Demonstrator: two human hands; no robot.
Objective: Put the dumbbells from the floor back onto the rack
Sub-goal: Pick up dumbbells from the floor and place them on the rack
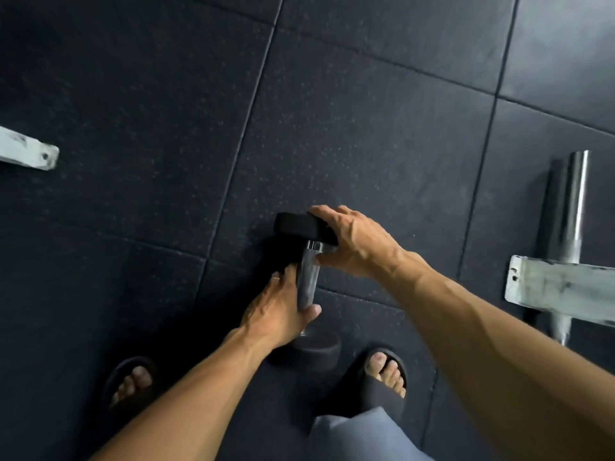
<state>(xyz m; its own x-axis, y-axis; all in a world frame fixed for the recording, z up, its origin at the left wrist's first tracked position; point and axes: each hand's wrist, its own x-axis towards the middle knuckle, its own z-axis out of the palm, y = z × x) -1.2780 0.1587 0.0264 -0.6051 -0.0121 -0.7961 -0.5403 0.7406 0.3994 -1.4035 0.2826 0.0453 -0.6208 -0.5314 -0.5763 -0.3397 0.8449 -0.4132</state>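
A dumbbell with two black heads and a shiny steel handle lies on the dark rubber floor between my feet. Its far head is near the frame's middle and its near head sits just ahead of my right foot. My left hand wraps the handle from the left, thumb under its near end. My right hand rests over the right side of the far head, with its thumb touching the handle's top. The rack is not in view.
A white metal foot pokes in at the left edge. At the right, a chrome tube crosses a white metal bar on the floor. My feet in dark slides stand at the bottom.
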